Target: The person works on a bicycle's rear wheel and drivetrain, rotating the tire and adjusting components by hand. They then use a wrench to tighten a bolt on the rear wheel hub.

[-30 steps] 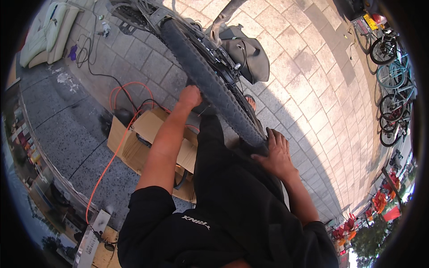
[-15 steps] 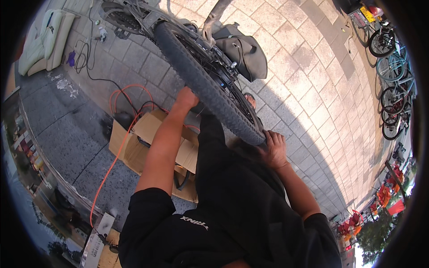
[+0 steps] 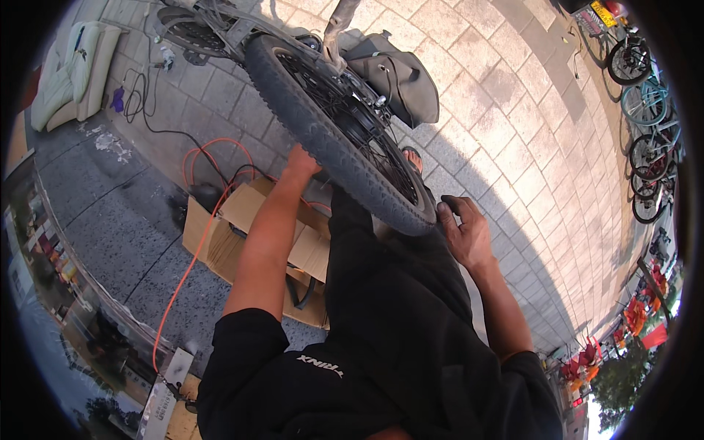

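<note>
Half-open and visibly unloaded, the right hand (image 3: 469, 235) is just beside the bicycle tyre (image 3: 323, 144), which lies toward ten o'clock, long axis half-past-ten to half-past-four; left hand (image 3: 302, 160), nearer mid-tyre, hold undeterminable, fingers hidden.

Sun glares on the brick paving (image 3: 506, 110); a shadow (image 3: 521, 286) darkens its near side; the bicycle tyre (image 3: 334, 150) looks sharp; fisheye edges bend into black.
</note>
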